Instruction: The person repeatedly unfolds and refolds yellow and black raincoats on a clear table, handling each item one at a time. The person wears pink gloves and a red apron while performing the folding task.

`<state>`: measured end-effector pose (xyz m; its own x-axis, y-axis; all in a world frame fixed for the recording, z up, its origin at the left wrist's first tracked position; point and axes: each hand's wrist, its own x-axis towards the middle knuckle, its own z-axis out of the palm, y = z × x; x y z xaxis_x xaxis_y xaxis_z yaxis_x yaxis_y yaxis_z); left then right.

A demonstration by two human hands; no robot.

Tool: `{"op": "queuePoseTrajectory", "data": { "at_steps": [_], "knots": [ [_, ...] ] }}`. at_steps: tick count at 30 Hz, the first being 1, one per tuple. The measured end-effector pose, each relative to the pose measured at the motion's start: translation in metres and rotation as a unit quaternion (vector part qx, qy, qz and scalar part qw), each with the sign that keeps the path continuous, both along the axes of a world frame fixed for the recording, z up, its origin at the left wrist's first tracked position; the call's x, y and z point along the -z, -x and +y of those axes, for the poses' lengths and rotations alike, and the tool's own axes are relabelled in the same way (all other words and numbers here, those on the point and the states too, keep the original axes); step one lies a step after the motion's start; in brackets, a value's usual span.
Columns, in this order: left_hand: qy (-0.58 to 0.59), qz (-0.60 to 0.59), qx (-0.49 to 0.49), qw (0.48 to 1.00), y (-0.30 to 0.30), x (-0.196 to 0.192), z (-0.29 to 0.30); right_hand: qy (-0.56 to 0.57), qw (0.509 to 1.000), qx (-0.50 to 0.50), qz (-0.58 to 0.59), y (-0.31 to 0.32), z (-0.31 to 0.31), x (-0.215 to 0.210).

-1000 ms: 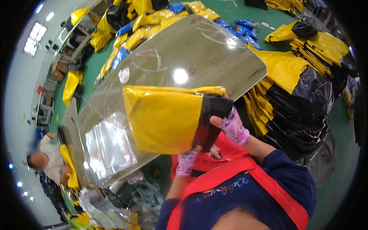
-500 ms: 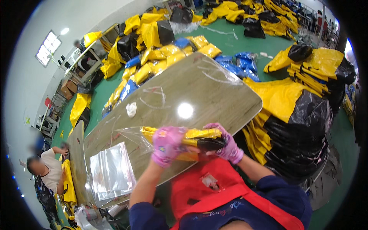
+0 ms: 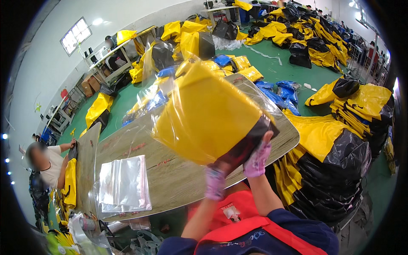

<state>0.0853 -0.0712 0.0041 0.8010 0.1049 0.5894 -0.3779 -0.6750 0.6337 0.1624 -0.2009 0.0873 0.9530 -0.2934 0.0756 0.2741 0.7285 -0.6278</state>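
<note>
A folded yellow-and-black bag point(image 3: 208, 114), in a loose clear plastic sleeve, is raised over the table and tilted with its broad yellow side showing. My left hand point(image 3: 216, 180), in a pink patterned fingerless glove, grips the bag's lower black edge; it is slightly blurred. On the black corner to the right, my right hand point(image 3: 259, 157), gloved the same way, is closed with its thumb on top. The sleeve's clear film stretches past the bag toward the far left. Flat on the table lies a stack of clear plastic sleeves point(image 3: 124, 182), to the left of my hands.
The brown table point(image 3: 170, 182) spans the front. Packed yellow and blue bundles point(image 3: 250, 73) lie beyond it on the green floor point(image 3: 263, 51). Tall yellow-and-black stacks point(image 3: 327, 170) stand close on the right. A co-worker point(image 3: 49, 163) handles a yellow piece at the left.
The bag has swung up from lying low between my hands to a raised tilt, its broad yellow side now showing. Both hands have shifted to its lower edge. My view has turned slightly.
</note>
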Motion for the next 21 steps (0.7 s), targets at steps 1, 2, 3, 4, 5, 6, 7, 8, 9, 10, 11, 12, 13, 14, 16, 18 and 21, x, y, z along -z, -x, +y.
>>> {"op": "queuePoseTrajectory", "data": {
  "at_steps": [1,2,3,4,5,6,7,8,9,10,11,12,13,14,16,18,21],
  "knots": [
    [-0.213,-0.03,-0.011,0.976,0.006,0.003,-0.011,0.012,1.0,0.002,0.006,-0.015,0.003,0.006],
    [-0.155,-0.018,0.036,0.987,0.019,0.004,-0.024,0.07,0.997,0.011,-0.007,-0.025,-0.001,0.008],
    [-0.102,-0.003,0.08,0.992,0.035,-0.012,-0.036,0.123,0.992,0.015,-0.017,-0.033,-0.001,0.007],
    [-0.051,0.011,0.121,0.991,0.05,-0.032,-0.042,0.219,0.974,0.024,-0.049,-0.029,-0.004,-0.016],
    [-0.061,0.017,0.073,0.995,0.058,-0.048,-0.027,0.153,0.979,0.031,-0.133,-0.019,-0.007,-0.056],
    [-0.067,0.022,0.037,0.997,0.065,-0.064,-0.015,0.192,0.952,-0.03,-0.235,-0.025,-0.025,-0.071],
    [-0.167,-0.024,-0.056,0.984,0.057,-0.113,-0.001,0.271,0.918,-0.036,-0.288,-0.026,-0.039,-0.078],
    [-0.204,-0.158,-0.138,0.956,0.047,-0.127,0.019,0.345,0.872,-0.052,-0.343,-0.021,-0.047,-0.088],
    [-0.276,-0.259,-0.198,0.904,0.029,-0.181,0.012,0.43,0.816,-0.014,-0.387,-0.016,-0.05,-0.092],
    [-0.265,-0.197,-0.102,0.938,0.013,-0.193,0.019,0.506,0.746,0.024,-0.433,-0.008,-0.049,-0.1],
    [-0.256,-0.136,-0.018,0.957,0.011,-0.205,0.033,0.508,0.69,0.054,-0.513,0.0,-0.035,-0.107],
    [-0.281,-0.153,0.045,0.946,0.003,-0.213,0.05,0.508,0.677,0.109,-0.521,0.002,-0.031,-0.103],
    [-0.255,-0.168,0.026,0.952,0.001,-0.212,0.052,0.472,0.708,0.146,-0.505,0.001,-0.037,-0.103],
    [-0.228,-0.182,0.007,0.956,0.001,-0.209,0.055,0.434,0.736,0.183,-0.487,0.001,-0.045,-0.103],
    [0.091,-0.07,-0.02,0.993,0.01,-0.195,0.059,0.367,0.842,0.171,-0.358,0.0,-0.053,-0.1],
    [0.07,-0.094,0.01,0.993,0.011,-0.187,0.064,0.298,0.927,-0.037,-0.223,-0.01,-0.067,-0.088],
    [0.09,-0.09,-0.006,0.992,0.004,-0.155,0.062,0.245,0.952,-0.16,-0.094,-0.019,-0.064,-0.085]
  ]
}}
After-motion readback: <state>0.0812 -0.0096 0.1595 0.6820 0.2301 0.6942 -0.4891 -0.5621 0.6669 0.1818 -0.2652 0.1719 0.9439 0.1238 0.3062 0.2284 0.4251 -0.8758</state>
